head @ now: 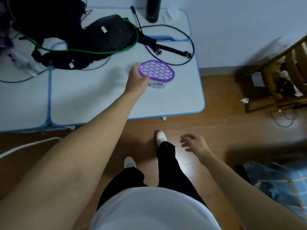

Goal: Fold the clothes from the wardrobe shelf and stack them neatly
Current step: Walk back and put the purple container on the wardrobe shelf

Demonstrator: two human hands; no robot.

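While at table (86, 98), left hand (137, 81) round container (157, 70).

The surface (99, 97) looks smooth, matt white. The tub (157, 84) is plastic, its grid lid (157, 70) purple plastic. The floor (216, 123) is faintly glossy wood. The bag (109, 34) is black cloth and the chair (295, 63) wood.

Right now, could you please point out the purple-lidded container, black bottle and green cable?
purple-lidded container (157, 70), head view, on its honeycomb lid.
black bottle (153, 9), head view, on its body.
green cable (103, 52), head view, on its near loop.
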